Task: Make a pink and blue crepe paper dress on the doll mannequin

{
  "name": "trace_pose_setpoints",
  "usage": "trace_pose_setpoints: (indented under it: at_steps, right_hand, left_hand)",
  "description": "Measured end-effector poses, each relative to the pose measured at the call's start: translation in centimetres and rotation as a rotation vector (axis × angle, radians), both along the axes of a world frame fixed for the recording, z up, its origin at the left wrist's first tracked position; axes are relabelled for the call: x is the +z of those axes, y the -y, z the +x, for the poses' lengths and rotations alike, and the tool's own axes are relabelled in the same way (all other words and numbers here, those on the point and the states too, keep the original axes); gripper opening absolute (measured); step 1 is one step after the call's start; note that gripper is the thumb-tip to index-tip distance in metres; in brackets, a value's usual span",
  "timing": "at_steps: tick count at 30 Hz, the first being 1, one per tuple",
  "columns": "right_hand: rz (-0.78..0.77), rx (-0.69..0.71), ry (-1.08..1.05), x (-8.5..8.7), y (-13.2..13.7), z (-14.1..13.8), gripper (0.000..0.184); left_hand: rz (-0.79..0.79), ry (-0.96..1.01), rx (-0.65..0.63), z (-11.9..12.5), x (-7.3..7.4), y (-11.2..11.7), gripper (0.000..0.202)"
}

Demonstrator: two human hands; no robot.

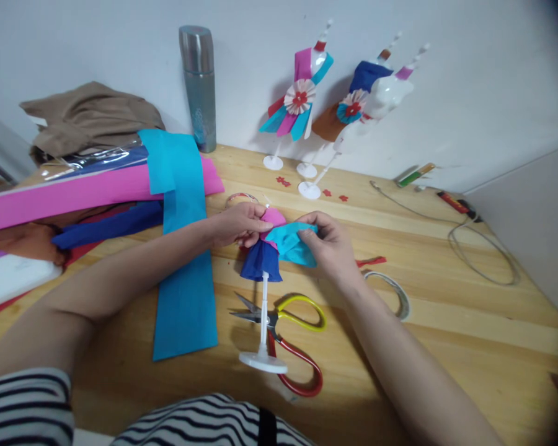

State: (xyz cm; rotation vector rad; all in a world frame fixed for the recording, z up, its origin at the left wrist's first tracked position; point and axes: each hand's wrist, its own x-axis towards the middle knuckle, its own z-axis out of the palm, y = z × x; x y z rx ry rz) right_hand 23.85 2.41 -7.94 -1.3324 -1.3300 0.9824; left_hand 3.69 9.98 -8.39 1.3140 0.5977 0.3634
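Note:
A small white mannequin on a stand [264, 310] is tilted above the table's middle, dressed in a dark blue crepe paper skirt [259, 263] and a pink piece [273, 217] on its upper part. My left hand [239, 224] is closed on the upper part, its thumb and finger pinching the pink paper where it meets a light blue crepe paper strip [288, 241]. The strip's other end is pinched in my right hand [330, 244], which spreads it out to the right. Scissors [302, 362] with a yellow and a red handle lie open under the stand. My fingers hide the mannequin's left side.
Left lie a long light blue paper sheet [186, 310], a pink roll [74, 189] and brown cloth [97, 114]. A thermos [199, 93] and 3 dressed mannequins, including a striped one [302, 68], stand near the wall. A tape roll [402, 297] and a cable [511, 263] lie right.

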Motion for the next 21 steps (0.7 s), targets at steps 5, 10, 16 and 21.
trace_pose_setpoints:
  at_steps: [5, 10, 16, 21]
  right_hand:
    - [-0.023, 0.055, 0.035, 0.8, 0.5, -0.6, 0.021]
    - [0.02, 0.081, 0.093, 1.0, 0.5, -0.9, 0.012]
    - [0.039, 0.096, 0.03, 1.3, 0.4, -1.1, 0.009]
    - [0.03, 0.149, -0.013, 1.7, 0.6, -0.8, 0.012]
  left_hand:
    - [-0.016, -0.009, 0.003, 0.1, 0.0, 0.1, 0.03]
    - [-0.002, -0.002, -0.002, 0.3, -0.1, 0.1, 0.029]
    - [-0.002, -0.018, -0.009, 0.4, 0.0, 0.1, 0.028]
    - [-0.01, -0.032, -0.002, 0.3, 0.0, 0.1, 0.032]
